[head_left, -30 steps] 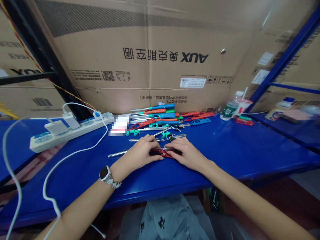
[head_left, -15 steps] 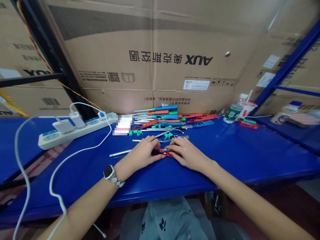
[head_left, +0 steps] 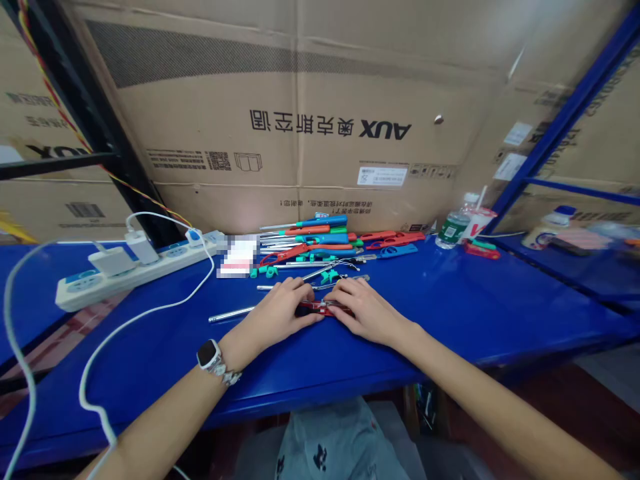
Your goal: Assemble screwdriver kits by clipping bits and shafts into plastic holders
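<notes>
Both hands meet over a red plastic casing (head_left: 326, 309) low on the blue table. My left hand (head_left: 283, 310) has its fingers closed round the casing's left end, a watch on its wrist. From the other side, my right hand (head_left: 367, 310) pinches the casing's right part. Small metal parts show between the fingertips, too small to make out. Just behind the hands lie a green plastic piece (head_left: 329, 277) and thin metal tubes. One metal tube (head_left: 231, 314) sticks out left of my left hand. Several red and blue lighter-like tools (head_left: 327, 239) are piled farther back.
A white power strip (head_left: 150, 267) with plugs and cables lies at the left of the blue table (head_left: 480, 300). A water bottle (head_left: 453, 227) and a cup (head_left: 480, 223) stand at the back right. Large cardboard boxes (head_left: 225, 120) form the back wall.
The view has shifted slightly, so the scene sits a little farther left. Both hands stay at the red casing, with small finger movements; the dark part near my left fingers is now less visible.
</notes>
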The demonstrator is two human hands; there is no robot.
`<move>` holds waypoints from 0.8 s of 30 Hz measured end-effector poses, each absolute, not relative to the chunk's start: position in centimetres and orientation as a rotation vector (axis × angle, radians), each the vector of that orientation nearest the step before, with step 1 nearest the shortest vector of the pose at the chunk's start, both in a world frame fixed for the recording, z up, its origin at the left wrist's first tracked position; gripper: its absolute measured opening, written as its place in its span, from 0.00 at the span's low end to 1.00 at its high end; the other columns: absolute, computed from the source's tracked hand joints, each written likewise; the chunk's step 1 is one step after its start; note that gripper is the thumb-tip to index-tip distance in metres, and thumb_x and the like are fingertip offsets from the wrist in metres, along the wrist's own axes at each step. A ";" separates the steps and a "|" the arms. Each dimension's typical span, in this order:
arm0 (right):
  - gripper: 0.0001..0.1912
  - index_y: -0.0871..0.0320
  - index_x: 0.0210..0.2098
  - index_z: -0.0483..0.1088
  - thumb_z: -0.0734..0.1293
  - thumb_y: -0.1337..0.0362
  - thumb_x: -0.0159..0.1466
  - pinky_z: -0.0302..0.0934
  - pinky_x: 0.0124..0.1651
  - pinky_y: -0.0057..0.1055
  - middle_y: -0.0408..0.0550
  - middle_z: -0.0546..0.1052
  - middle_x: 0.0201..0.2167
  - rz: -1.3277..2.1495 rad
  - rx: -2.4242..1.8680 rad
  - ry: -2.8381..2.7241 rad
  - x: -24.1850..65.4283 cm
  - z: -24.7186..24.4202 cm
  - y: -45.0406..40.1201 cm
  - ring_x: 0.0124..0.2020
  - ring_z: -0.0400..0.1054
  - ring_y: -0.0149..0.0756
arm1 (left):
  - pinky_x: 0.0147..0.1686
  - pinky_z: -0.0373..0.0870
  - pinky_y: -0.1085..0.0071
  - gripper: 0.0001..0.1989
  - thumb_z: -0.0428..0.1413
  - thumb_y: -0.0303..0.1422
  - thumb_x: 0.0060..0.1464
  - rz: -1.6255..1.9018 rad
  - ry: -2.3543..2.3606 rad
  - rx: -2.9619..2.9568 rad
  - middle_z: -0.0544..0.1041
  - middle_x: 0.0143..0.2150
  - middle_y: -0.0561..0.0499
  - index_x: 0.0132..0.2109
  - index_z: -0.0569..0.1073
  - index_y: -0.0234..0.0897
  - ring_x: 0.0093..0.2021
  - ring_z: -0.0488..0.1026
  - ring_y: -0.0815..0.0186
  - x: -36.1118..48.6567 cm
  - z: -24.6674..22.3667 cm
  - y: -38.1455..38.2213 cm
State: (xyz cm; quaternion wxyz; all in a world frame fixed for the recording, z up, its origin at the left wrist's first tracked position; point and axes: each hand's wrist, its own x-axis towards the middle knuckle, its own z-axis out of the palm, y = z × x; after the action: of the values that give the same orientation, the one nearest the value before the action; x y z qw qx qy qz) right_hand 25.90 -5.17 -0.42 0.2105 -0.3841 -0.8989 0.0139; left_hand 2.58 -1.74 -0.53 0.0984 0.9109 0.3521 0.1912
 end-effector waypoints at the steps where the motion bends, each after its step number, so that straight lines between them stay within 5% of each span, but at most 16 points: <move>1: 0.10 0.58 0.48 0.74 0.62 0.63 0.75 0.61 0.50 0.42 0.52 0.77 0.43 0.022 -1.081 -2.491 25.9 -0.4 -5.2 0.46 0.69 0.42 | 0.43 0.70 0.59 0.14 0.60 0.44 0.64 0.562 1.040 2.698 0.74 0.44 0.46 0.44 0.73 0.37 0.45 0.71 0.55 2.6 -0.5 -1.7; 15: 0.13 0.60 0.54 0.71 0.61 0.63 0.75 0.55 0.47 0.38 0.53 0.78 0.43 -0.076 -1.012 -2.637 26.1 0.1 -3.2 0.43 0.69 0.41 | 0.47 0.69 0.56 0.13 0.60 0.43 0.64 0.481 1.074 2.690 0.73 0.46 0.45 0.44 0.73 0.38 0.47 0.70 0.53 2.6 -0.6 -1.6; 24: 0.11 0.59 0.43 0.74 0.63 0.60 0.74 0.55 0.45 0.37 0.50 0.77 0.40 -0.129 -0.949 -2.546 26.0 -0.5 -3.6 0.42 0.67 0.40 | 0.45 0.69 0.57 0.14 0.59 0.44 0.65 0.527 1.055 2.736 0.73 0.45 0.46 0.44 0.73 0.37 0.46 0.70 0.53 2.5 -0.7 -1.8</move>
State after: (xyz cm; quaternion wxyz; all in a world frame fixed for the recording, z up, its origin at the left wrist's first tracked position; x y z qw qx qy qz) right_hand 26.03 -3.65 -0.48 0.2091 -0.3413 -0.9152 -0.0462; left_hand 2.48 -1.81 -0.70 0.0812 0.9153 0.3531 0.1763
